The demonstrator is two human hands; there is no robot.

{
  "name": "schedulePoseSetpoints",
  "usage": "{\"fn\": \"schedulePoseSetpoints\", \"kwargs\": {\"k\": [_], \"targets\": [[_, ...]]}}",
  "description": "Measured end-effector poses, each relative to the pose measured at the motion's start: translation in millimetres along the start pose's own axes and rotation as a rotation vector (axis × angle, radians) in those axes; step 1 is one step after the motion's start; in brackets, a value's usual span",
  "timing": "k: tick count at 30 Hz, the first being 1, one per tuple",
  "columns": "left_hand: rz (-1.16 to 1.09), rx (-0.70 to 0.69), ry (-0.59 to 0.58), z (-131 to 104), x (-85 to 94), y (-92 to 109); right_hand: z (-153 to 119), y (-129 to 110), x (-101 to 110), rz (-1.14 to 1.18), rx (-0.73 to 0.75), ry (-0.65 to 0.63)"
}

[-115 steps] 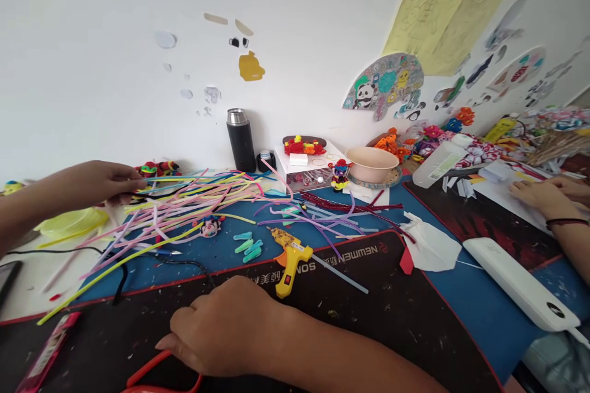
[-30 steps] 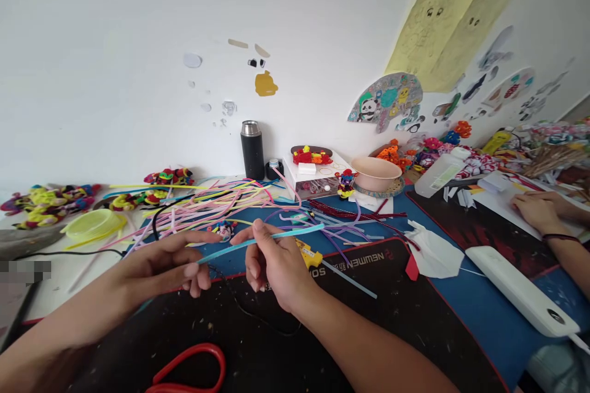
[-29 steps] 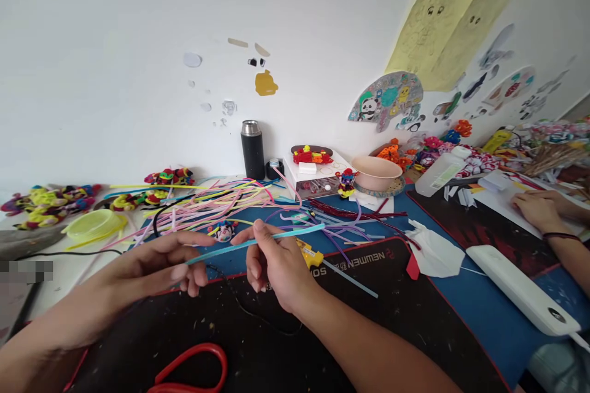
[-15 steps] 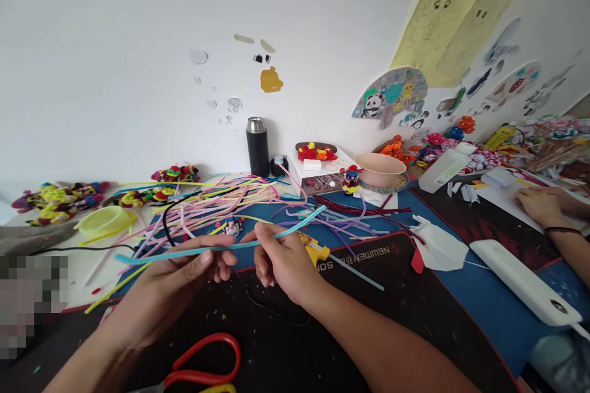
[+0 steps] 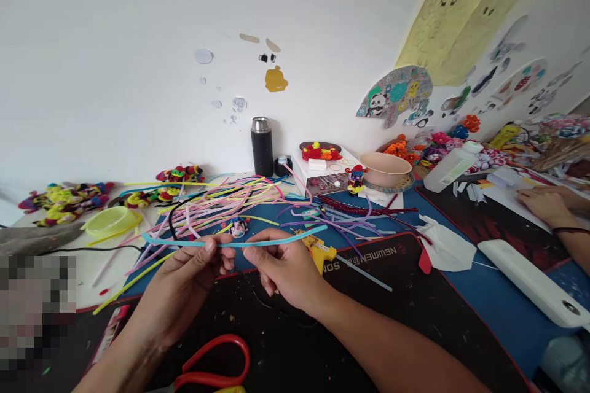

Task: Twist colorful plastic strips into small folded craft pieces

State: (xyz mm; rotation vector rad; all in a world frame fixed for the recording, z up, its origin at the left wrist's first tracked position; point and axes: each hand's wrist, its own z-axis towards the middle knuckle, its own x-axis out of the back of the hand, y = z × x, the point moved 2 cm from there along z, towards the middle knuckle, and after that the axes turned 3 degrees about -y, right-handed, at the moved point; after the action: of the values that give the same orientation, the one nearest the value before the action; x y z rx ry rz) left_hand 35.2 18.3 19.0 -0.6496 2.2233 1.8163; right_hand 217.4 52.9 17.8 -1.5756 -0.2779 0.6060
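A light blue pipe cleaner [image 5: 299,236] runs nearly level across both hands, bowed a little, with both its ends free. My left hand [image 5: 196,270] pinches it left of its middle between thumb and fingers. Close beside it, my right hand [image 5: 286,267] grips the same pipe cleaner, thumb in front. Just behind the hands sit a small doll figure [image 5: 238,227] and a yellow glue gun [image 5: 321,252], partly hidden by my right hand. Pink, yellow and white pipe cleaners [image 5: 221,196] lie in a loose pile further back.
Red-handled scissors [image 5: 246,362] lie on the black mat [image 5: 369,331] near the front edge. A black flask [image 5: 262,147] stands by the wall. To the right are a white device [image 5: 530,282] and another person's hands [image 5: 548,206].
The blue pipe cleaner has become more level, its left end raised. My hands have drawn closer together along it, and the view has shifted slightly.
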Motion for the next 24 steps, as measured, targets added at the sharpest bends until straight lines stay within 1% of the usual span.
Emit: {"fn": "schedulePoseSetpoints", "kwargs": {"k": [7, 12, 15, 19, 24], "targets": [[0.109, 0.073, -0.037, -6, -5.0, -4, 2, 1, 3, -0.035, 0.009, 0.049], [0.162, 0.08, -0.033, -8, -5.2, -4, 3, 6, 4, 0.007, -0.008, 0.022], [0.2, 0.064, -0.054, -8, 0.7, -3, 2, 9, 3, 0.011, -0.032, -0.011], [0.212, 0.054, -0.03, -4, 13.2, 2, 0, 9, 1, -0.005, -0.045, -0.056], [0.207, 0.001, 0.01, 0, 18.8, 15, -5, 5, -3, -0.154, -0.026, -0.143]]}}
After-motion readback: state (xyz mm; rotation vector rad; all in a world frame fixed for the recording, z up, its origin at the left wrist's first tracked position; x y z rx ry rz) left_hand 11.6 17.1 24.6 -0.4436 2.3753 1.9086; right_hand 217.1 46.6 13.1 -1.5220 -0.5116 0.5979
